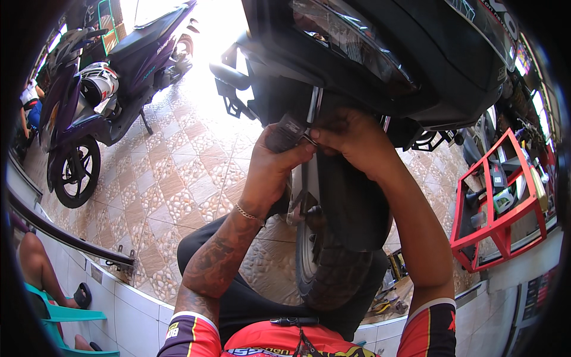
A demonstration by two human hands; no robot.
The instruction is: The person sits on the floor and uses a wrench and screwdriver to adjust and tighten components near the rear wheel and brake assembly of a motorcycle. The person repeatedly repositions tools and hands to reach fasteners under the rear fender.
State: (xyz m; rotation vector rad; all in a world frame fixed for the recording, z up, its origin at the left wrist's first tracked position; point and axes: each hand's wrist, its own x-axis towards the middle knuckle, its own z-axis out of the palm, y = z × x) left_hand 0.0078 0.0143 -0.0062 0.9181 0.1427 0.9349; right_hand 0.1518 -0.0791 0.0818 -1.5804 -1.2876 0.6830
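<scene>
In the head view a black motorcycle's front body (410,77) fills the upper right, with a chrome fork tube (316,97) below it and a black fender (355,211) over the knobby tire (333,279). My left hand (276,160) grips a small dark rectangular part (284,132) beside the fork. My right hand (348,140) has thumb and fingers closed at that part's right edge, on what looks like a small metal piece, too hidden to name.
A purple scooter (128,74) with a helmet stands upper left; a person (31,104) is behind it. Another person's leg (41,271) shows by a teal chair (74,315). A red metal cart (493,235) stands right; tools (386,300) lie lower right.
</scene>
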